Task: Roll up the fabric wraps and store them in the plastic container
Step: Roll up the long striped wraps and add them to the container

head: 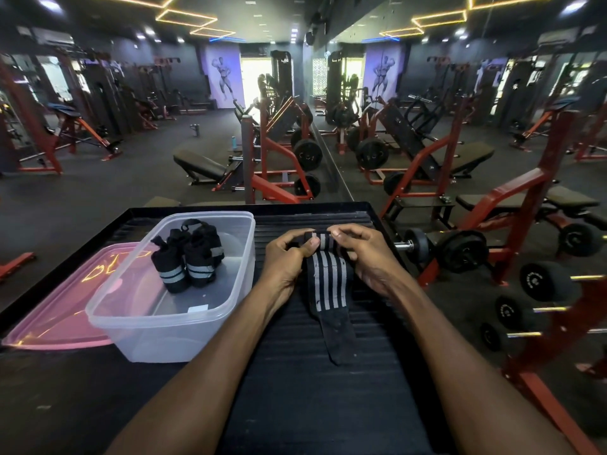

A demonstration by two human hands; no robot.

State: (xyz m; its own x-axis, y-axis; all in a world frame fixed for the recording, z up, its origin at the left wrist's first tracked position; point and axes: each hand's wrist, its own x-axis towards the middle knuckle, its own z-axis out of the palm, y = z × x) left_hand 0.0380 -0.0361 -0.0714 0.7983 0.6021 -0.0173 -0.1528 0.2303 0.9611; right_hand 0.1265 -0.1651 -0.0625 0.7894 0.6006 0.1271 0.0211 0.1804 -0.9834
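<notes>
1. left hand (284, 257) and right hand (358, 254), raised side by side over the black ribbed surface (295, 389); both arms enter from 6 o'clock.
2. black fabric wrap with grey lengthwise stripes (328, 284), its far end gathered into a small roll between the two hands. the fingers (295, 239) of the left hand are curled round the left side of the roll, thumb pressed on top; the fingers (345, 229) of the right hand are curled over the right side, pinching it.
3. unrolled tail of the wrap, trailing from the roll toward 6 o'clock and lying flat on the surface, ending in a plain black strip.
4. clear rectangular plastic container (157, 339), lidless, standing at 9 o'clock of the hands, near the left forearm.
5. rolled black wraps with grey bands (187, 257), standing upright together in the far part of the container.
6. pink translucent plastic lid (56, 316), flat on the surface at 9 o'clock of the container, its edge partly under it.
</notes>
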